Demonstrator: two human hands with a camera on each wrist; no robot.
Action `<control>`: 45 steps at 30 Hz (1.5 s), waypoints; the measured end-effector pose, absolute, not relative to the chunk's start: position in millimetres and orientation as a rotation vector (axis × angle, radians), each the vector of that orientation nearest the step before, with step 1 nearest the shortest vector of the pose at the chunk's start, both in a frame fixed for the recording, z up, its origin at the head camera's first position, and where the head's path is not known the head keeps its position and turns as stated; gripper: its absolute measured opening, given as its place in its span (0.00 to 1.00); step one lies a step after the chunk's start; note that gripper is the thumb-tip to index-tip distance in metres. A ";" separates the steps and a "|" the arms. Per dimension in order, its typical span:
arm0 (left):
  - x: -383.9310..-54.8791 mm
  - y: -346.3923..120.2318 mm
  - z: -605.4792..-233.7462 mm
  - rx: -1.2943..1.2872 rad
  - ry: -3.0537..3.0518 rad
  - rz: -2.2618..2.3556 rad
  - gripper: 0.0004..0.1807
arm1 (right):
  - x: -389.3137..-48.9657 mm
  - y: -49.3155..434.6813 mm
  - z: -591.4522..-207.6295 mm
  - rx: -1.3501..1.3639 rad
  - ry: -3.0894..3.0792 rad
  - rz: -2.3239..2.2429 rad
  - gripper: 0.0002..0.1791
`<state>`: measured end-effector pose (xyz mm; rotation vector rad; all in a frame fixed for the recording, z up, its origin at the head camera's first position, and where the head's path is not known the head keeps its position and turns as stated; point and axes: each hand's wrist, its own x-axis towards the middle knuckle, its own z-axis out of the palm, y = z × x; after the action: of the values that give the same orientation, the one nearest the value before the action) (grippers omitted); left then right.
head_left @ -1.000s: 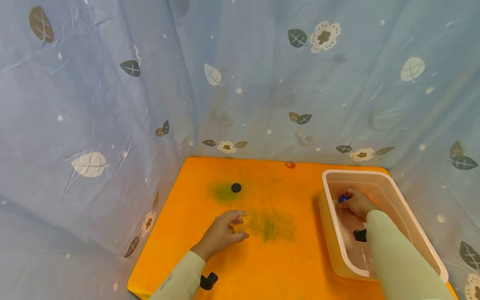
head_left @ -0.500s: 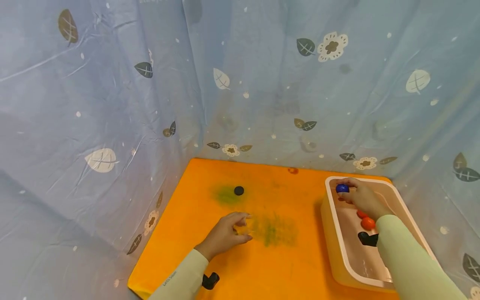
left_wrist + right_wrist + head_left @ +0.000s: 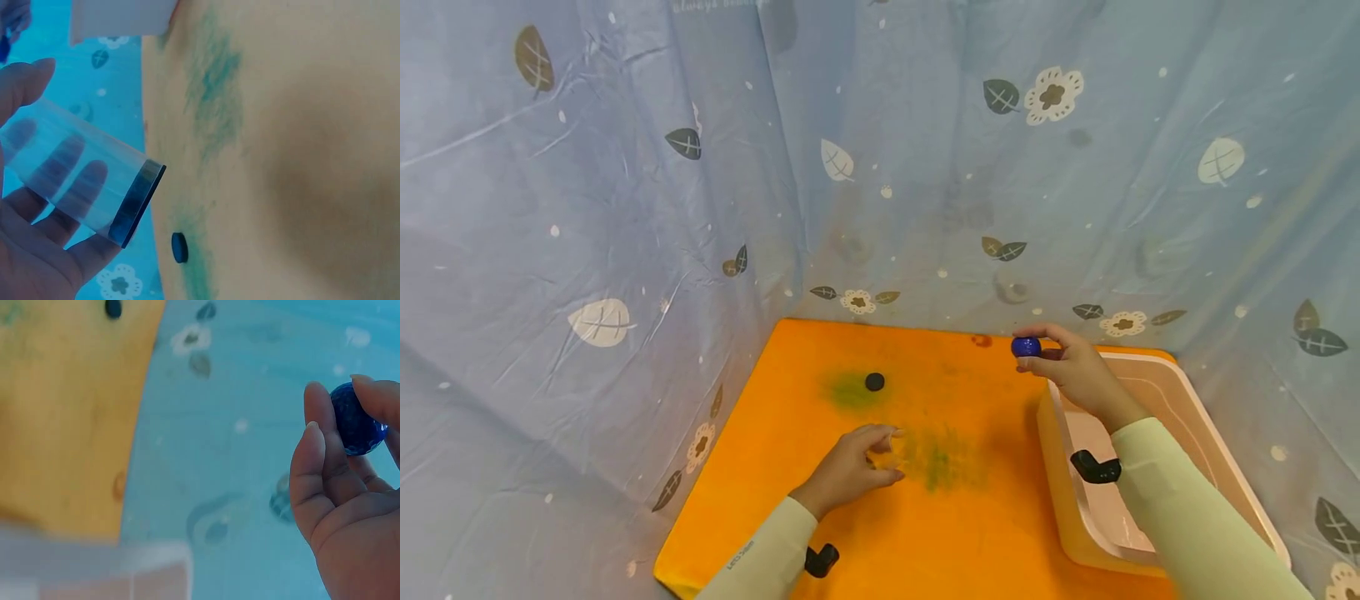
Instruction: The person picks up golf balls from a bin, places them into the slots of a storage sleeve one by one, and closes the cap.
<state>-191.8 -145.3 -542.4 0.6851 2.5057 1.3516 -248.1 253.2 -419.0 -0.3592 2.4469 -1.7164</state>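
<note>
My right hand (image 3: 1078,371) pinches a shiny blue golf ball (image 3: 1026,347) between thumb and fingertips, up above the far left corner of the plastic bin (image 3: 1060,492). Dimples show on the ball in the right wrist view. Over the left half of the table, my left hand (image 3: 850,471) holds a clear cylindrical container (image 3: 94,169) with a dark band (image 3: 137,203) at one end. The container lies tilted across the fingers and barely shows in the head view. A small black disc (image 3: 875,382) lies on the table beyond the left hand.
The orange tabletop (image 3: 970,533) has green smudges. A blue patterned curtain (image 3: 910,208) encloses its back and sides. The bin, pale pink inside, takes up the right side; my right forearm hides part of its inside.
My right hand has lifted the blue golf ball out of the bin and carried it left past the rim. Orange-red balls seen briefly in the bin are now hidden. The left hand stays put.
</note>
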 end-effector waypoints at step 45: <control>-192.2 -144.0 -541.9 0.805 2.564 1.340 0.32 | -188.2 115.5 -490.9 -0.723 2.122 -1.771 0.18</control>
<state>-192.2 -144.0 -541.9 0.8053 2.5639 1.3401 -188.2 115.5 -490.9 -0.7233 2.1217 -1.7706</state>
